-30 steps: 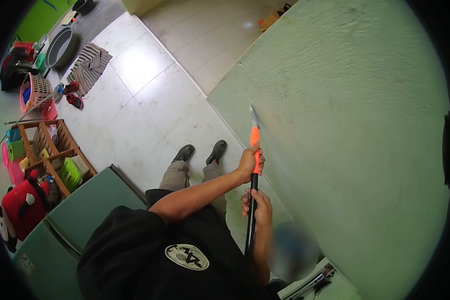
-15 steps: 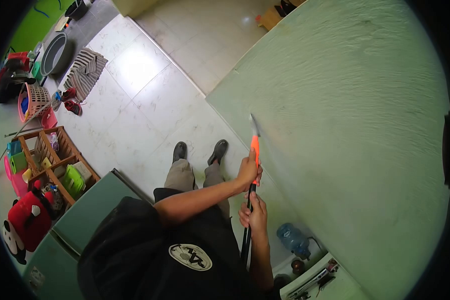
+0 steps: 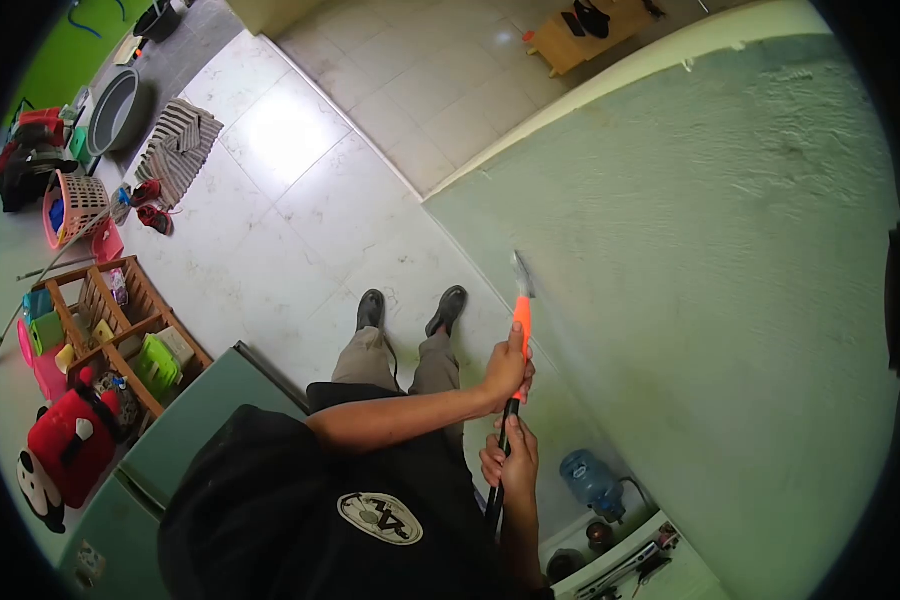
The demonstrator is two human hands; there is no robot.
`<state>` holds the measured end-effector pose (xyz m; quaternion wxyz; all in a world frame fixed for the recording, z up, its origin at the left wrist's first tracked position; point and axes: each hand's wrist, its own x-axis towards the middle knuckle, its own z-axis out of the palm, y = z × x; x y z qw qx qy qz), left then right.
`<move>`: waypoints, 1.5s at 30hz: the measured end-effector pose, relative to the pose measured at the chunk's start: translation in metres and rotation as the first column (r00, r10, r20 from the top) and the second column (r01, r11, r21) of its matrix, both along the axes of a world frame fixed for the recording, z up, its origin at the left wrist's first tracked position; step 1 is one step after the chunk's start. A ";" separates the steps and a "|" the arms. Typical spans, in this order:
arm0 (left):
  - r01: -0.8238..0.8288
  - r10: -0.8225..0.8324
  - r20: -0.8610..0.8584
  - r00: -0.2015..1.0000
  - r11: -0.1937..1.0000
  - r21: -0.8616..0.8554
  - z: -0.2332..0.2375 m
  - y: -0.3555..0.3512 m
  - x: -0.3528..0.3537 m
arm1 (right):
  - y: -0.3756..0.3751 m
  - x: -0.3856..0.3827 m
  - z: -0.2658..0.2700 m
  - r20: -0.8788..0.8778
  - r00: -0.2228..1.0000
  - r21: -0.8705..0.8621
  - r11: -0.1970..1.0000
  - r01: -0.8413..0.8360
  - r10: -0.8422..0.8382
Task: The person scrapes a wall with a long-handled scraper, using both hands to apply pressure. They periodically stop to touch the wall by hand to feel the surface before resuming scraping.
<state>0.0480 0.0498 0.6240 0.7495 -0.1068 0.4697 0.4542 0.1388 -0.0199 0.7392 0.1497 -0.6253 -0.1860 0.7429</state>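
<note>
My left hand (image 3: 508, 377) is wrapped around the orange handle (image 3: 522, 320) of a long tool, near where it meets a black pole. Lower down, my right hand (image 3: 511, 456) grips the black pole (image 3: 494, 505). A pale metal-looking head (image 3: 522, 276) points away from me at the far end, over the green wall (image 3: 670, 300). Whether it touches the wall is hard to tell. The wall's surface is rippled toward the upper right.
White floor tiles (image 3: 320, 220) lie around my boots. At left are a wooden rack (image 3: 120, 325), a pink basket (image 3: 75, 208) and a green cabinet (image 3: 210, 400). A blue water bottle (image 3: 592, 485) stands lower right; a wooden table (image 3: 590, 40) is beyond the wall.
The view has shifted, showing more of the wall's top edge and the wooden table. In the picture, the tool's head sits slightly lower and farther right. Both hands keep their hold.
</note>
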 end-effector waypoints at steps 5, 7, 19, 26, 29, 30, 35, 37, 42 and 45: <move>-0.071 0.071 -0.052 0.996 0.997 -0.007 -0.028 0.012 -0.002 | 0.011 -0.011 -0.021 0.026 1.000 -0.010 1.000 0.005 -0.004; -0.030 0.031 -0.018 0.999 1.000 0.007 -0.005 0.000 0.002 | 0.002 -0.006 0.005 -0.007 1.000 -0.015 1.000 0.015 -0.015; 0.009 -0.010 -0.026 1.000 1.000 -0.018 -0.008 0.004 -0.003 | 0.010 -0.007 -0.013 -0.026 0.999 -0.004 1.000 0.021 -0.022; -0.003 0.003 -0.029 1.000 1.000 0.001 0.008 0.002 0.003 | 0.004 -0.002 0.002 -0.044 0.999 -0.015 1.000 0.024 -0.025; -0.046 0.041 -0.142 0.989 0.999 -0.028 -0.015 0.012 0.002 | 0.011 0.001 -0.010 -0.014 1.000 -0.044 0.999 0.016 -0.016; -0.064 0.056 -0.187 0.981 0.997 -0.038 -0.031 0.013 0.003 | 0.011 0.000 -0.019 -0.021 1.000 -0.034 0.999 0.018 -0.019; -0.028 0.028 -0.042 0.999 1.000 -0.009 0.007 0.006 -0.004 | 0.006 -0.002 0.006 -0.070 0.997 -0.015 1.000 0.016 -0.017; -0.045 0.043 -0.099 0.994 0.999 -0.014 0.002 0.009 -0.001 | 0.010 0.003 0.007 -0.093 0.996 -0.014 1.000 -0.004 0.002; -0.055 0.055 -0.185 0.981 0.998 0.002 -0.035 0.015 -0.010 | 0.024 -0.012 -0.017 -0.059 0.998 -0.052 0.999 -0.014 0.011; -0.036 0.036 -0.055 0.998 0.999 0.002 0.013 0.010 -0.007 | 0.017 -0.003 0.007 -0.101 0.995 -0.039 0.999 -0.019 0.015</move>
